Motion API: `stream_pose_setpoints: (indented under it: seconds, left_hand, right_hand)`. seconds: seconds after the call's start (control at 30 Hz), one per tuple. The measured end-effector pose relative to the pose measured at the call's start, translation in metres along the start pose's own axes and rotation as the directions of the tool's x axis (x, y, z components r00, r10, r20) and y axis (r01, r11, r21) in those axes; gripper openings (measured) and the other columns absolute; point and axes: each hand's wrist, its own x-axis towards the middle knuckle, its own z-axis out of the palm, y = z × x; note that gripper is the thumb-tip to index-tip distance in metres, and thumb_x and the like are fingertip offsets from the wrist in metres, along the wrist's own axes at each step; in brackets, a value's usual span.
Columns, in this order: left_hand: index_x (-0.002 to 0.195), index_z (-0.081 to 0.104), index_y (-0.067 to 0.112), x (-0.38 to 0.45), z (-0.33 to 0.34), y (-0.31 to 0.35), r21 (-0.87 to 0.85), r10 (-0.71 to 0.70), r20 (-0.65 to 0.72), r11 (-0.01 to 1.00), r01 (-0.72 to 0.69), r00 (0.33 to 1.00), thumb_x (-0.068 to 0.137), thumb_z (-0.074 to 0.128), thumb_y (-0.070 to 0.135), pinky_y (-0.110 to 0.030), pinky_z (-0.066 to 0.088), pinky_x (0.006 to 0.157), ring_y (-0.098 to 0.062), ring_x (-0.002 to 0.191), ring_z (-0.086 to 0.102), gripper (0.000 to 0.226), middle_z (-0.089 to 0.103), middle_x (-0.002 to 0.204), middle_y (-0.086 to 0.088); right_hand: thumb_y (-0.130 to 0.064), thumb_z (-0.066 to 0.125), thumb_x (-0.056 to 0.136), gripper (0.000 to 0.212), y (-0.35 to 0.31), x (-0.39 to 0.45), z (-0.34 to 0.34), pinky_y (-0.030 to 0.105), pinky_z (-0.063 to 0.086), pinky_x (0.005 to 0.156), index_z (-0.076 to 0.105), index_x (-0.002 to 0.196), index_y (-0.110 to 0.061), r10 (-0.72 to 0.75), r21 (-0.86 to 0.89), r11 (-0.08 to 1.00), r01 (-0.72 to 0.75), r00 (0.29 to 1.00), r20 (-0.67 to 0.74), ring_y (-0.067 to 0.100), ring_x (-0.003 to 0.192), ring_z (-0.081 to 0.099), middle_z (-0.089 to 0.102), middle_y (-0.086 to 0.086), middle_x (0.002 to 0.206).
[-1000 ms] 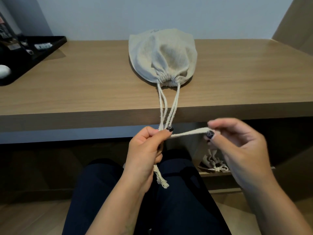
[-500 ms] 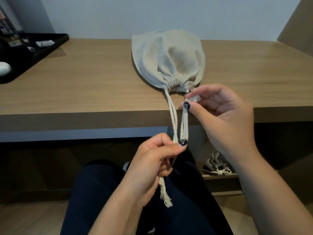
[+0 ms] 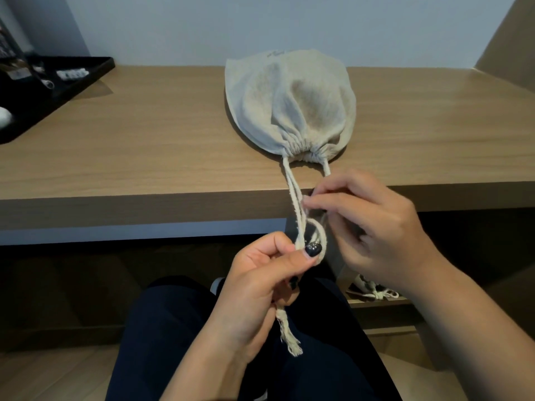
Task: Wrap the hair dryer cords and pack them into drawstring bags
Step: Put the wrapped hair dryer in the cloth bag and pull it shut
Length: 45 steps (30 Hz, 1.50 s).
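Bulging beige cloth drawstring bag [image 3: 292,102] lies cinched on the wooden tabletop [image 3: 144,146]; left hand [image 3: 260,285] grip pinches its cream cords [image 3: 293,195] taut, right hand [image 3: 373,224] grip pinches a loop, apparently knotting.

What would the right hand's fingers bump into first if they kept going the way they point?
Probably the drawstring cords: the right hand points its fingertips leftward, right beside them, though depth is unclear.

cinched bag [image 3: 292,105], hands [image 3: 254,285] looping drawstring [image 3: 293,195]

Hotel rm (prob.) – desk [image 3: 144,157], tray [image 3: 86,73]
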Motion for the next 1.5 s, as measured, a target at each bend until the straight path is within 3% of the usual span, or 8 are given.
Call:
stream_pose_setpoints:
  seconds: [0.17, 0.37, 0.6, 0.8, 0.93, 1.2, 1.37, 1.5]
  left_hand:
    - [0.051, 0.060, 0.022, 0.004, -0.005, -0.003, 0.027, 0.032, -0.171, 0.999, -0.028, 0.985, 0.069, 0.067, 0.014, -0.016, 0.019, 0.038, -0.004, 0.042, 0.026, 0.021, 0.042, 0.051, 0.005]
    - [0.050, 0.061, 0.021, 0.004, -0.001, -0.004, 0.053, 0.024, -0.201, 0.999, -0.013, 0.979, 0.066, 0.072, 0.013, -0.016, 0.017, 0.038, -0.003, 0.040, 0.025, 0.021, 0.045, 0.049, 0.006]
    - [0.057, 0.063, 0.020, 0.005, 0.001, -0.008, 0.111, 0.037, -0.195, 0.994, -0.015, 0.980, 0.062, 0.071, 0.021, -0.016, 0.021, 0.040, -0.005, 0.044, 0.029, 0.009, 0.050, 0.061, -0.001]
    - [0.058, 0.066, 0.023, 0.006, 0.004, -0.013, 0.179, 0.055, -0.212, 0.984, -0.017, 0.976, 0.063, 0.071, 0.023, -0.016, 0.023, 0.040, -0.003, 0.042, 0.033, 0.007, 0.050, 0.056, 0.003]
    - [0.060, 0.069, 0.024, 0.005, 0.000, -0.015, 0.200, 0.053, -0.241, 0.980, -0.004, 0.969, 0.070, 0.071, 0.019, -0.017, 0.023, 0.040, -0.006, 0.047, 0.032, 0.011, 0.052, 0.059, 0.001]
    - [0.085, 0.073, 0.008, 0.002, 0.007, -0.012, 0.295, -0.030, -0.209, 0.951, 0.093, 0.977, 0.089, 0.062, 0.011, -0.014, 0.019, 0.036, -0.002, 0.036, 0.026, 0.012, 0.041, 0.043, 0.010]
    - [0.102, 0.072, 0.004, 0.001, 0.013, -0.004, 0.406, 0.048, -0.207, 0.913, 0.041, 0.977, 0.091, 0.062, 0.011, -0.009, 0.026, 0.035, 0.001, 0.031, 0.034, 0.017, 0.046, 0.037, 0.014]
    - [0.099, 0.074, 0.004, -0.001, 0.017, -0.001, 0.485, 0.141, -0.197, 0.874, -0.028, 0.970, 0.092, 0.060, 0.010, -0.004, 0.028, 0.038, 0.004, 0.032, 0.040, 0.016, 0.045, 0.037, 0.017]
  right_hand:
    - [0.001, 0.056, 0.084, 0.022, 0.000, -0.008, 0.004, 0.028, 0.046, 0.077, 0.073, 0.098, 0.002, 0.071, 0.033, 0.997, -0.072, 0.997, 0.039, 0.023, 0.089, 0.055, 0.057, 0.017, 0.101]
    - [-0.010, 0.070, 0.075, 0.009, -0.005, -0.017, 0.009, 0.040, 0.041, 0.079, 0.068, 0.079, -0.002, 0.100, -0.044, 0.994, -0.096, 0.992, 0.081, 0.024, 0.091, 0.050, 0.056, 0.015, 0.101]
    - [-0.006, 0.076, 0.080, 0.006, -0.007, -0.031, 0.009, 0.028, 0.032, 0.099, 0.072, 0.082, -0.002, 0.089, -0.186, 0.977, -0.103, 0.993, -0.084, 0.029, 0.112, 0.051, 0.058, 0.022, 0.117]
    - [0.000, 0.064, 0.089, 0.022, -0.009, -0.044, 0.008, 0.024, 0.048, 0.074, 0.069, 0.110, 0.004, 0.148, -0.054, 0.986, -0.156, 0.981, -0.124, 0.018, 0.086, 0.056, 0.057, 0.019, 0.104]
    - [-0.001, 0.064, 0.089, 0.037, -0.011, -0.052, 0.002, 0.020, 0.050, 0.073, 0.058, 0.125, 0.005, 0.156, -0.035, 0.986, -0.161, 0.980, -0.120, 0.012, 0.083, 0.058, 0.062, 0.015, 0.096]
    - [-0.011, 0.061, 0.090, 0.027, -0.002, -0.079, -0.015, 0.012, 0.046, 0.066, 0.067, 0.115, -0.002, 0.239, -0.067, 0.968, -0.243, 0.969, -0.065, 0.009, 0.075, 0.057, 0.063, 0.008, 0.089]
    - [-0.014, 0.058, 0.091, 0.026, 0.005, -0.084, -0.029, 0.014, 0.048, 0.067, 0.069, 0.110, 0.000, 0.254, -0.120, 0.956, -0.268, 0.960, -0.118, 0.010, 0.075, 0.057, 0.063, 0.009, 0.088]
    - [-0.015, 0.057, 0.090, 0.026, 0.009, -0.086, -0.043, 0.018, 0.050, 0.069, 0.069, 0.108, -0.001, 0.268, -0.155, 0.944, -0.293, 0.950, -0.159, 0.010, 0.078, 0.058, 0.064, 0.009, 0.090]
